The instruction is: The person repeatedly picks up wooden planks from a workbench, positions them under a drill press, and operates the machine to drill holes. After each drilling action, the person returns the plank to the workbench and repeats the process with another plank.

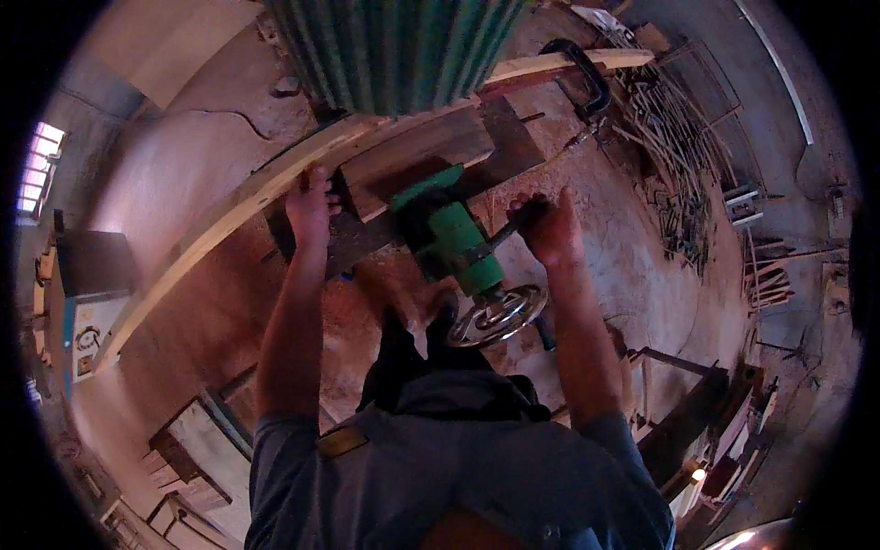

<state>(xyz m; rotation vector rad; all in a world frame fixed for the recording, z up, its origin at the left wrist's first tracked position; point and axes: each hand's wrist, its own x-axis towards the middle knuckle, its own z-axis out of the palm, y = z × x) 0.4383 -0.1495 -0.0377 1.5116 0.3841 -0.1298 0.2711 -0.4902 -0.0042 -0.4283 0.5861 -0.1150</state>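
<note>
My left hand [313, 209] is at the near edge of a long pale wooden beam [225, 213], its fingers curled against it. The beam curves across the view from lower left to upper right, partly hidden behind a green ribbed housing [399, 50]. My right hand [554, 236] is closed around the dark end of a lever [503, 231]. That lever comes off a green cylindrical machine part [462, 243], which carries a shiny handwheel [498, 316] on my side. Between my hands and the beam sits a thick wooden block [417, 158], set against a green plate [427, 186].
A black C-shaped clamp [587, 81] sits at the beam's far right part. Many thin rods [674, 137] are heaped on the floor at right. A grey box with a dial [95, 335] stands at left, near the beam's end. Sawdust covers the floor by my feet.
</note>
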